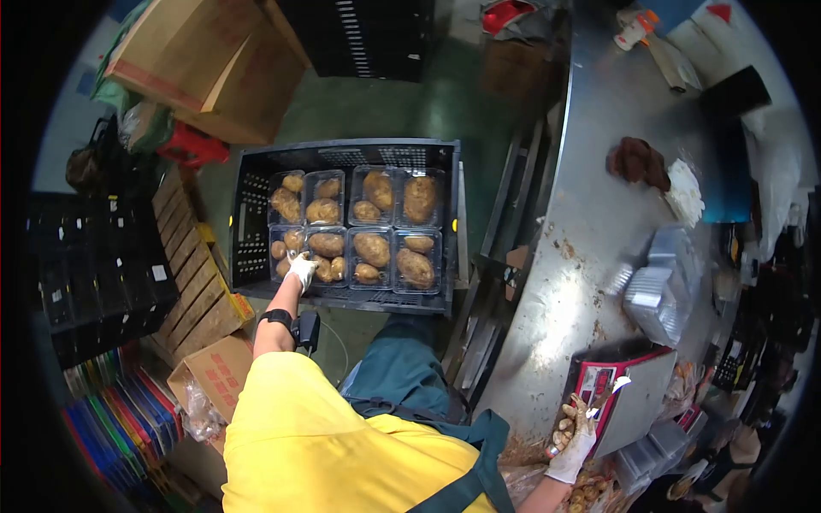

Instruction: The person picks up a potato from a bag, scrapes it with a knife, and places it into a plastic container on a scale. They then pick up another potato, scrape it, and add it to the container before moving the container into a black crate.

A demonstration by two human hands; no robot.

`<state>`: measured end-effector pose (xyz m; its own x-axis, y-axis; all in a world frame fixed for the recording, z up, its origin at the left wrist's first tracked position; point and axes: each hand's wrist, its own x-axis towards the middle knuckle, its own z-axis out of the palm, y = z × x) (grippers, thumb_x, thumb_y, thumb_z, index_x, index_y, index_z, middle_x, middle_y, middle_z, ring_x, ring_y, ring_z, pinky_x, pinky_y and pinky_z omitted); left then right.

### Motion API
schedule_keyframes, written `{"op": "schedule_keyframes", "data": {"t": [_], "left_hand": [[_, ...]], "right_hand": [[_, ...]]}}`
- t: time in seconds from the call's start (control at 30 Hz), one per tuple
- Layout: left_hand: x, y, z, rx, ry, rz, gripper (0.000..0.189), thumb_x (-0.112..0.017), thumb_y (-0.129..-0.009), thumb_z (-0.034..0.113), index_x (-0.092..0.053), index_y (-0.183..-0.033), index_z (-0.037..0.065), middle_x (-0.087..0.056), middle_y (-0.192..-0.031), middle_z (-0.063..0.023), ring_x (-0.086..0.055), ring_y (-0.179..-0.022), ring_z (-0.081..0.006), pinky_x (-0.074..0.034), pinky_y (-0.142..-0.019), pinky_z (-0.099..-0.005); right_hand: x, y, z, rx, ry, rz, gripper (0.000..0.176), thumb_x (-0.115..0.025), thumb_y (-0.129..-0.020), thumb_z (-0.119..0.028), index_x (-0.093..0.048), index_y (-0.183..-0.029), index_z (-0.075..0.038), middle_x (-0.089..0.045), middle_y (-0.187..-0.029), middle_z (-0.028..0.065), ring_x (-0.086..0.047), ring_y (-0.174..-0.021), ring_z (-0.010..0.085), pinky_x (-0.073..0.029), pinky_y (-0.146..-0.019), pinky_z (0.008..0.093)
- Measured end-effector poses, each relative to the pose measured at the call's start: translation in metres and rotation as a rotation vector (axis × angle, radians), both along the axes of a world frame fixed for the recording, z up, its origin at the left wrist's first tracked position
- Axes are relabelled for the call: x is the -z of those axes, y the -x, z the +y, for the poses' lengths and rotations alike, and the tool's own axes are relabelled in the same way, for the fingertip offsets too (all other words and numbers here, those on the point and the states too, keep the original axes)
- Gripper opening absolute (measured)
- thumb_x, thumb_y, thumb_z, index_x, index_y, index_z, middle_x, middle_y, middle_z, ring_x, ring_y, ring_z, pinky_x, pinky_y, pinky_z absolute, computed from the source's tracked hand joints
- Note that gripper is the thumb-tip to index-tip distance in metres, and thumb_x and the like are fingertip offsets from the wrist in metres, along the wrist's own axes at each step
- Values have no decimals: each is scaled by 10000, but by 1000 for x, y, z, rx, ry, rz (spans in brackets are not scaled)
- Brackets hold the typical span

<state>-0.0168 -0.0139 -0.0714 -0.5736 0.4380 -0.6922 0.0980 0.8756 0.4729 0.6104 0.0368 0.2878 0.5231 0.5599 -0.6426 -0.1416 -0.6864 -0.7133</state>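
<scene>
My left hand (301, 270), in a white glove, reaches into a black plastic crate (342, 299). Its fingers are bent over the right side of a clear plastic punnet of potatoes (280, 250) in the near left corner. Several more such punnets stand in two rows in the crate, among them one with a large potato (420, 198). At the lower right, my right hand (576, 446) wears a soiled white glove. Its fingers curl beside the scale (629, 410), around something slim with a pale end that I cannot make out.
A metal table (547, 299) runs along the right, with stacked clear plastic containers (663, 291) and a brown cloth (637, 162) on it. Cardboard boxes (197, 64), black crates (103, 274) and a wooden pallet (192, 291) stand to the left.
</scene>
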Motion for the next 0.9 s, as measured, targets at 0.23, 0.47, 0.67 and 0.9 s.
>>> {"op": "schedule_keyframes", "data": {"t": [0.23,0.47,0.67,0.9], "left_hand": [[-85,-135,159,294,-461,531,542,-628,-799,59,-472,-1319,64,-545,-1249,-162,-531,-1126,-279,-404,-989,-360],[-257,-426,307,841,-1329,298,476,-632,-777,31,-536,-1242,68,-571,-1206,-116,-509,-1132,-292,-358,-1011,-378],[-303,-637,308,1482,-1381,-58,253,-518,-915,195,-636,-1124,115,-643,-1030,-163,-596,-954,-340,-465,-866,-397],[-240,-684,343,1690,-1117,218,280,-588,-846,320,-706,-990,111,-683,-892,-150,-662,-833,-303,-502,-746,-378]], "right_hand": [[-21,-14,-22,32,-43,88,282,-536,-893,-21,-555,-1172,12,-670,-974,134,-585,-617,77,-367,-372,161],[-27,-24,-98,163,-150,157,305,-529,-903,-61,-535,-1198,18,-676,-982,175,-594,-522,108,-380,-359,181],[-29,-24,-189,449,-146,54,304,-558,-901,-68,-548,-1184,44,-690,-963,134,-588,-552,82,-394,-391,179],[0,20,-337,1073,-128,-88,215,-555,-885,-87,-619,-1075,-9,-683,-757,71,-520,-450,84,-375,-390,204]]}}
